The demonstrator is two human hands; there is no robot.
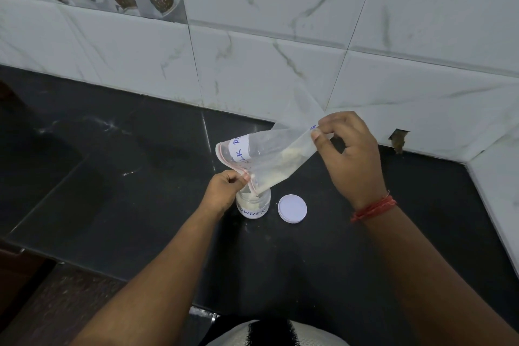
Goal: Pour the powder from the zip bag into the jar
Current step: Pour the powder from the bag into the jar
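On the black counter (140,191), the tilted zip bag (269,157) hung mouth-down over the open jar (253,205). The right hand (348,157) fingers pinched its raised bottom corner; the left hand (224,188) fingers gripped its mouth edge at the jar's rim. The white lid (292,208) lay just beside the jar.

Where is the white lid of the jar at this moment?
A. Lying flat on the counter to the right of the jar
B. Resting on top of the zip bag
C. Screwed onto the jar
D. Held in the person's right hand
A: the white lid lies flat on the dark counter just right of the open jar, while both hands hold the zip bag tilted over the jar's mouth.
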